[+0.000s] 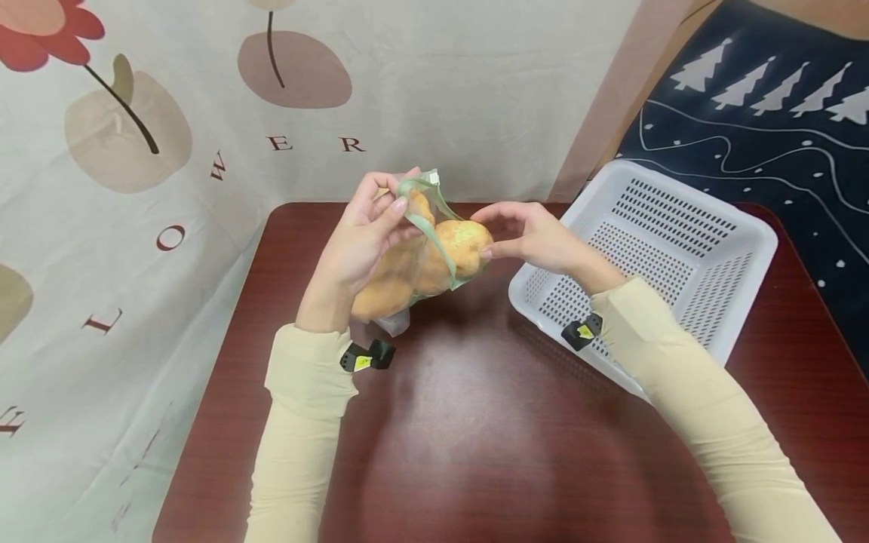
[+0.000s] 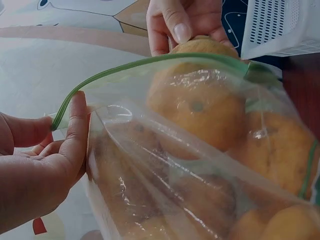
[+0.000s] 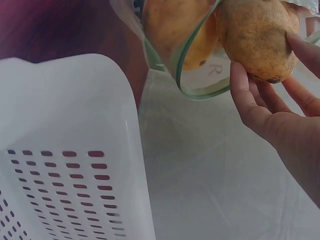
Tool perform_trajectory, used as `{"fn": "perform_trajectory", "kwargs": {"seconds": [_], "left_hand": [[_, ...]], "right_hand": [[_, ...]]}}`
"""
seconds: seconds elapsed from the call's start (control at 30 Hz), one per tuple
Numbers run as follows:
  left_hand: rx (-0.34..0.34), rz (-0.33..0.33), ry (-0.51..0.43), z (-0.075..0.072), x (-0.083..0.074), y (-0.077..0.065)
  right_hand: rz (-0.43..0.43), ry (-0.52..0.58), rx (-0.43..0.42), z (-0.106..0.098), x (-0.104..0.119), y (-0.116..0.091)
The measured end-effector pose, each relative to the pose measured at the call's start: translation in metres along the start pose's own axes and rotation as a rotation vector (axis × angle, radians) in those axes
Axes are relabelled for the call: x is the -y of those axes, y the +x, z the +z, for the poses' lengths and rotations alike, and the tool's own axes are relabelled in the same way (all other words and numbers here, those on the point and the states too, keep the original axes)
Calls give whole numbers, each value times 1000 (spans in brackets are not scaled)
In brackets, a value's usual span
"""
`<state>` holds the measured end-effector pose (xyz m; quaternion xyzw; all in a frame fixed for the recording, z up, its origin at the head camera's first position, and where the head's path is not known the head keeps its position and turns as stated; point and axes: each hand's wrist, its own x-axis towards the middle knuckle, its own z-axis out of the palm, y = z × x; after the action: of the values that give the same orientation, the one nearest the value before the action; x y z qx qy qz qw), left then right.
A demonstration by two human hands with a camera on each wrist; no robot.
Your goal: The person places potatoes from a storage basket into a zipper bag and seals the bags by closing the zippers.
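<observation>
My left hand [image 1: 354,243] pinches the green-edged mouth of a clear zip bag [image 2: 150,115] between thumb and fingers. Several round yellow-orange fruits [image 1: 387,283] show through the plastic. At the bag's opening sits another yellow-orange fruit [image 1: 463,240], partly out past the green zip edge. My right hand [image 1: 536,237] holds this fruit by its outer end, thumb on one side and fingertips on the other. Seen from the right wrist, the fruit [image 3: 257,37] has a brownish, blemished skin and a dark spot at its end.
A white perforated plastic basket [image 1: 740,219] stands on the right of the dark red table [image 1: 468,422], under my right forearm. Behind the table hangs a pale printed cloth [image 1: 462,90]; a dark blue cloth with white trees [image 1: 760,143] covers the right side.
</observation>
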<state>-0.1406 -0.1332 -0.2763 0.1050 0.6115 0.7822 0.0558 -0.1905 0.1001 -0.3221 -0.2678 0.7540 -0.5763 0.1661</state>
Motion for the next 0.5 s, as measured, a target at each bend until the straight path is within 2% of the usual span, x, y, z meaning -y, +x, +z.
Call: {"fn": "perform_trajectory", "kwargs": {"seconds": [0.33, 0.5], "left_hand": [[6, 13, -30, 0, 3, -3], [-5, 13, -87, -4, 3, -4]], "right_hand": [[-9, 42, -24, 4, -5, 1], [-1, 68, -36, 0, -3, 0]]}}
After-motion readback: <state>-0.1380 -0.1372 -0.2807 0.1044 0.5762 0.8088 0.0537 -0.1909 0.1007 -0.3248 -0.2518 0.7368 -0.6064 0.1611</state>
